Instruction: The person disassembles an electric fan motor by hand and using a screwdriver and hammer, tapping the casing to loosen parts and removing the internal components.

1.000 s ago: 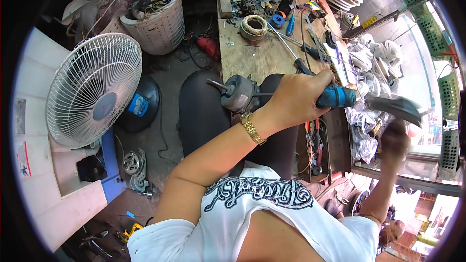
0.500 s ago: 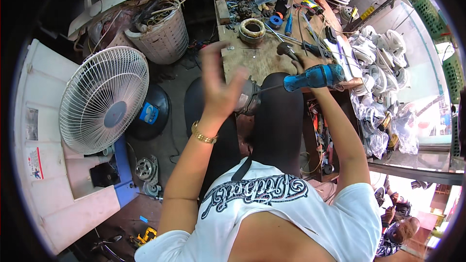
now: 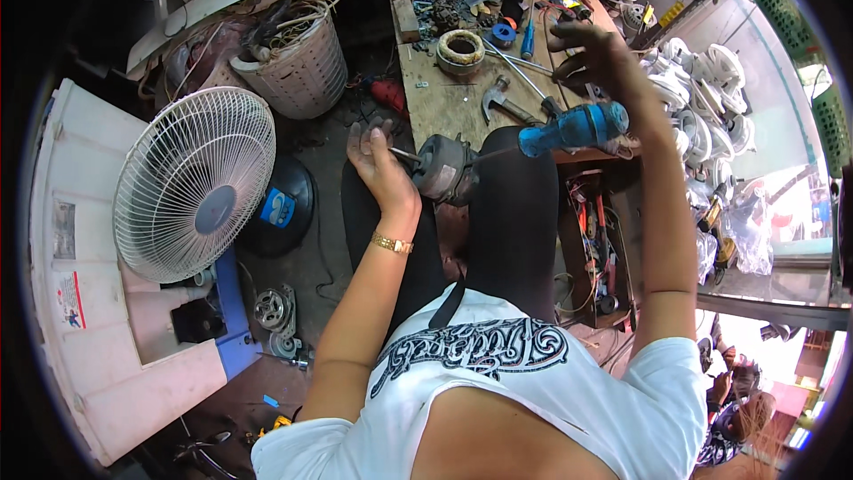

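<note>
A grey electric motor [image 3: 447,171] sits between my thighs, its thin metal shaft pointing left. My left hand [image 3: 380,164] is curled at the end of that shaft. A screwdriver [image 3: 576,129] with a chunky blue handle lies across above my right thigh, its blade reaching the motor's right side; neither hand holds it. My right hand [image 3: 600,62] is raised over the bench's right part, fingers apart and holding nothing. Below and left of it, a claw hammer [image 3: 508,102] rests on the wooden bench [image 3: 435,98]. What the screwdriver tip touches is hidden.
On the bench stand a ring-shaped wound coil [image 3: 461,52], a blue spool [image 3: 503,35] and several small parts and tools. To the left are a white fan [image 3: 213,204] and a basket of wires [image 3: 298,71]. White plastic parts [image 3: 697,102] hang at the right.
My right hand has let go of the hammer, now on the bench, and has risen up and right. My left hand has come down from its spread pose to the motor's shaft.
</note>
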`<action>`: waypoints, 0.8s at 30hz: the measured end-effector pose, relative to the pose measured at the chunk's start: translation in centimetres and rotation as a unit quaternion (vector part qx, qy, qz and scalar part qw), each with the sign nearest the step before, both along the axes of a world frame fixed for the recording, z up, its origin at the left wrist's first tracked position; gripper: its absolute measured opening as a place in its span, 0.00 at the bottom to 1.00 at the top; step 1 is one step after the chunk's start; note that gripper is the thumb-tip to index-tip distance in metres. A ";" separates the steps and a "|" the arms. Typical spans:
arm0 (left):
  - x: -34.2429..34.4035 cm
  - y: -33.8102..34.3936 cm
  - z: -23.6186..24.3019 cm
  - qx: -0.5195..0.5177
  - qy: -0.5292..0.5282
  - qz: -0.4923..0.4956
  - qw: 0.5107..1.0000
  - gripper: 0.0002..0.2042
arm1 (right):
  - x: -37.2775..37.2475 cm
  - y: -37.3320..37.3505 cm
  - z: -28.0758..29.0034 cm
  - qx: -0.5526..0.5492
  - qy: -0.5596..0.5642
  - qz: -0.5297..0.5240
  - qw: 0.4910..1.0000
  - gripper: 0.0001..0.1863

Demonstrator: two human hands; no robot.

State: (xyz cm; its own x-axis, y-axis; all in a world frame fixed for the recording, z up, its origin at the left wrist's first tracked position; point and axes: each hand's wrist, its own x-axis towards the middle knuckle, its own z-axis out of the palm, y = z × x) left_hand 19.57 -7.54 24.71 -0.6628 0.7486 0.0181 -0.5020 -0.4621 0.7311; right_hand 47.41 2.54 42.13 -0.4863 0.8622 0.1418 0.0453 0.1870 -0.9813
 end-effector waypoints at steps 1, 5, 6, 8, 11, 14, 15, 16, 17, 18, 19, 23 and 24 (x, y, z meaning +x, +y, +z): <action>-0.2 -0.1 -0.1 -0.012 -0.004 -0.002 1.000 0.25 | -1.8 -3.6 4.6 0.104 -0.085 0.047 0.990 0.34; 0.1 0.5 0.3 -0.035 -0.018 -0.012 0.999 0.24 | -5.6 -11.5 9.9 0.413 -0.479 0.047 0.773 0.21; 0.1 0.6 0.4 -0.041 -0.020 -0.011 0.999 0.23 | -5.6 -12.0 10.3 0.358 -0.547 0.071 0.753 0.19; 1.0 0.5 1.0 -0.041 -0.047 -0.018 0.998 0.20 | -4.0 -11.2 10.2 0.360 -0.536 0.052 0.762 0.15; 0.9 0.8 0.6 -0.076 -0.038 -0.003 0.996 0.14 | -2.0 -10.4 9.2 0.332 -0.498 0.040 0.800 0.13; 0.8 1.8 1.6 -0.139 -0.080 -0.008 0.987 0.11 | -0.9 -10.5 8.0 0.329 -0.454 0.044 0.827 0.13; 0.2 2.0 2.0 -0.160 -0.103 -0.009 0.982 0.12 | -0.7 -10.7 7.6 0.318 -0.447 0.037 0.835 0.14; -0.2 2.4 2.2 -0.178 -0.126 -0.011 0.976 0.12 | -0.4 -10.8 7.3 0.307 -0.441 0.027 0.843 0.15; -0.2 2.9 2.3 -0.192 -0.127 0.006 0.973 0.14 | 0.4 -10.7 6.8 0.292 -0.426 0.015 0.856 0.15; -0.3 2.8 2.3 -0.192 -0.113 0.005 0.975 0.14 | 1.3 -10.7 5.9 0.292 -0.403 0.013 0.867 0.15; -0.2 2.8 2.2 -0.188 -0.102 0.001 0.977 0.13 | 2.5 -10.6 4.9 0.294 -0.382 0.009 0.876 0.15; 0.4 2.2 2.0 -0.154 -0.058 -0.034 0.986 0.14 | 5.9 -10.2 1.6 0.256 -0.320 -0.012 0.912 0.15; 0.7 2.0 2.0 -0.143 -0.053 -0.037 0.988 0.13 | 6.7 -9.9 0.8 0.237 -0.311 -0.014 0.920 0.15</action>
State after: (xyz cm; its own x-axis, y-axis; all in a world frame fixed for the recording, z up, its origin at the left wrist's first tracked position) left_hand 20.26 -5.50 26.71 -0.5928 0.7599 -0.2667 -0.6070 -0.2040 0.7680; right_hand 54.10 -7.39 42.98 -0.5797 0.7883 0.2063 0.5820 0.5778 -0.5723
